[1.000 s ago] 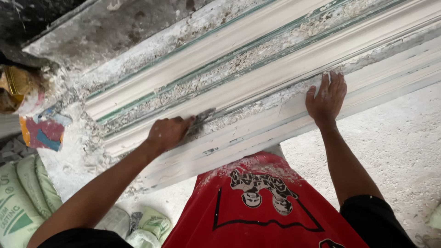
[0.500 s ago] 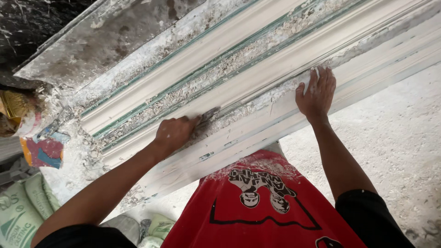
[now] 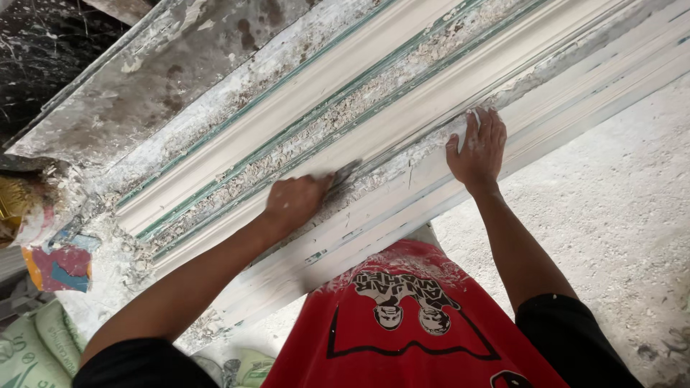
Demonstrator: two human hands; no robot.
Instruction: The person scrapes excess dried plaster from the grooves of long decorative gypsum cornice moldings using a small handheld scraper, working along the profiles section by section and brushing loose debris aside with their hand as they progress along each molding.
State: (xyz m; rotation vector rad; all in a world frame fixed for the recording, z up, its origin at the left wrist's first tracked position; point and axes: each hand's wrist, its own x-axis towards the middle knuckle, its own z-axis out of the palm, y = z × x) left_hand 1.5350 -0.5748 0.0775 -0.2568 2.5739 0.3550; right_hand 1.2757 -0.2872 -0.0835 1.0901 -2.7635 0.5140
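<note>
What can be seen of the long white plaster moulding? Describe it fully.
The long white plaster moulding lies diagonally across the bench, lower left to upper right. It has stepped ridges and grooves, green-edged strips and crumbly plaster debris in its channels. The left hand presses a small dark scraper against it; the right hand rests flat on its lower edge.

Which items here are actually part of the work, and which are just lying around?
In use: left hand gripping a scraper; right hand flat on the white moulding; plaster crumbs.
Lying about: green sacks; colourful bag.
</note>
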